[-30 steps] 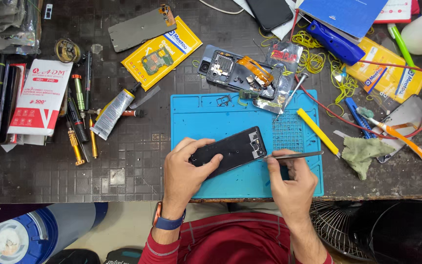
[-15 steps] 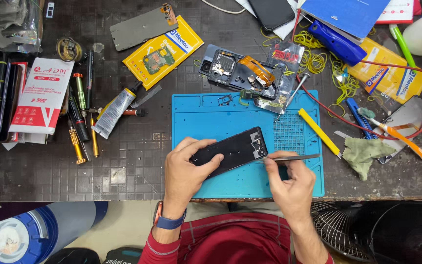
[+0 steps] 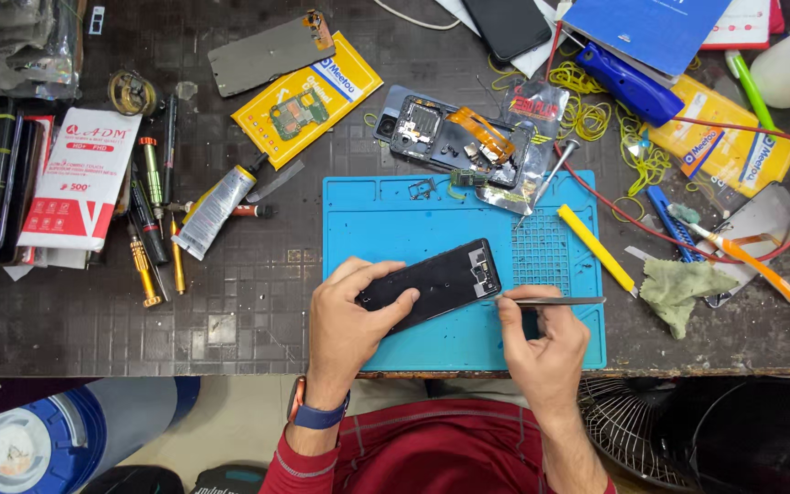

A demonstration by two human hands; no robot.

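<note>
A black phone body [image 3: 436, 282] lies tilted on the blue work mat [image 3: 395, 224] near the table's front edge. My left hand [image 3: 349, 316] grips its left end, with fingers over the top and the thumb on the near side. My right hand [image 3: 541, 338] pinches metal tweezers [image 3: 550, 300] that lie level, their tip touching the phone's right end by the small camera parts.
A second opened phone [image 3: 454, 137] with an orange flex lies at the mat's far edge. Screwdrivers [image 3: 153, 220] and a glue tube [image 3: 217, 210] lie to the left, a yellow pry tool [image 3: 596, 249], green cloth [image 3: 683, 288], and red wire to the right. A fan [image 3: 633, 425] stands below the table.
</note>
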